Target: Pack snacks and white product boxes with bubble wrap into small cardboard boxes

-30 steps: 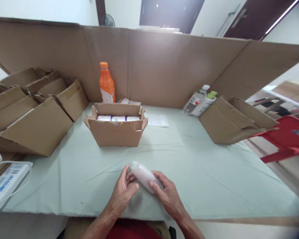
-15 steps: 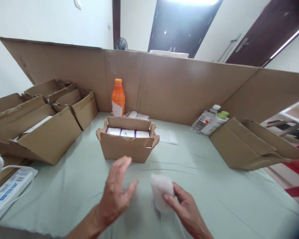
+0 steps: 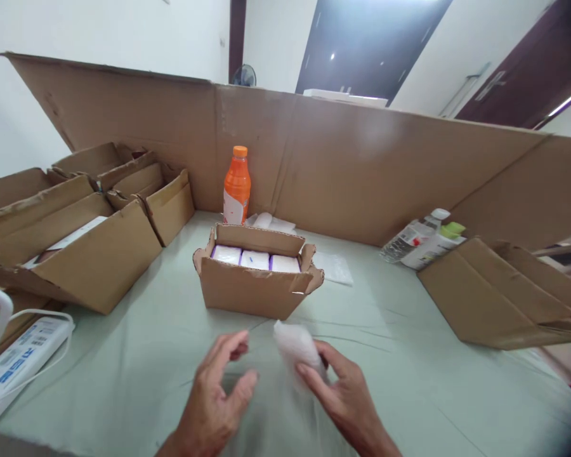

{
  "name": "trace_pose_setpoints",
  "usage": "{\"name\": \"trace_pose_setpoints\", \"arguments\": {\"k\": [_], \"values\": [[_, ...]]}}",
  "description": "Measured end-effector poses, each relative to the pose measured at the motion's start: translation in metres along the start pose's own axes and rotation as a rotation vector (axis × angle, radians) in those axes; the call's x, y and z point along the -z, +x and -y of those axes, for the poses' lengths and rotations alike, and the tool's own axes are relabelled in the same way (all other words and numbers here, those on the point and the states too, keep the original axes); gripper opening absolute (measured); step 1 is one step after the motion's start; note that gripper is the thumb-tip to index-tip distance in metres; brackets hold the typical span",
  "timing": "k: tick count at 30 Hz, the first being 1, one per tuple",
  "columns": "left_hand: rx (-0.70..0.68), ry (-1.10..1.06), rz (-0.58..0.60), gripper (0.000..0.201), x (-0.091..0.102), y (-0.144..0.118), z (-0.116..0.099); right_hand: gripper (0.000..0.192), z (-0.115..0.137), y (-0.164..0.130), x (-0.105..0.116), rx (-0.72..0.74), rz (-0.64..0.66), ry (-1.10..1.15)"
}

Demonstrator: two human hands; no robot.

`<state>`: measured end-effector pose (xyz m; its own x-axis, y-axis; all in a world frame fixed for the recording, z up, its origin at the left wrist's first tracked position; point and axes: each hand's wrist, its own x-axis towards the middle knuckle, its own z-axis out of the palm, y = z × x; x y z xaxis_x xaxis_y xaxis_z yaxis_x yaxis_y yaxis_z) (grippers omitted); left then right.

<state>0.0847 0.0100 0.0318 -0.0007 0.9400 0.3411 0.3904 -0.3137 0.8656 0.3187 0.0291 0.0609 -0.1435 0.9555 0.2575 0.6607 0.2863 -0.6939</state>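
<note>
My right hand (image 3: 345, 393) grips a small item wrapped in whitish translucent packing foam (image 3: 297, 349), thumb on the near face. What lies inside the wrap cannot be made out. To its left, my left hand (image 3: 219, 390) is held above the cloth with thumb and fingers apart and nothing between them. Just beyond both hands stands a small open cardboard box (image 3: 247, 292). Inside it sit three white-topped packs (image 3: 255, 260) with purple edges, side by side.
An orange bottle (image 3: 236, 184) stands behind the box, near a cardboard partition (image 3: 342, 171). Several open cardboard boxes (image 3: 118, 266) crowd the left, above a white power strip (image 3: 26, 355). At right are a clear bottle (image 3: 404, 241), a green-capped bottle (image 3: 433, 246) and another carton (image 3: 485, 295).
My right hand has tilted the wrapped item. The fingers of my left hand have curled somewhat, still apart from it. The whole view has shifted slightly.
</note>
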Motion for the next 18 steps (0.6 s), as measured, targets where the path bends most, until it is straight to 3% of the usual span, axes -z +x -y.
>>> {"name": "trace_pose_setpoints", "arguments": {"k": [2,5,8,10,12,14,18], "values": [[0.266,-0.241,0.193,0.066,-0.012,-0.015,0.005,0.027,0.005,-0.007,-0.023,0.142,0.018,-0.007],[0.528,-0.379,0.171,0.09,-0.014,-0.019,0.004,0.039,0.015,-0.013,-0.043,0.267,0.139,0.025],[0.587,-0.431,0.143,0.09,-0.005,-0.014,-0.002,0.03,0.019,-0.015,-0.048,0.2,0.166,0.054],[0.589,-0.512,0.2,0.087,0.0,-0.011,-0.002,0.018,0.016,-0.014,-0.046,0.097,0.187,0.131],[0.597,-0.565,0.236,0.081,0.005,-0.006,0.004,0.018,0.01,-0.014,-0.042,-0.039,0.205,0.252],[0.577,-0.56,0.167,0.078,0.01,0.002,0.016,0.021,0.002,-0.015,-0.037,-0.165,0.182,0.357],[0.464,-0.296,-0.174,0.068,0.025,0.014,0.032,0.025,-0.012,-0.02,-0.03,-0.305,0.096,0.427]]}}
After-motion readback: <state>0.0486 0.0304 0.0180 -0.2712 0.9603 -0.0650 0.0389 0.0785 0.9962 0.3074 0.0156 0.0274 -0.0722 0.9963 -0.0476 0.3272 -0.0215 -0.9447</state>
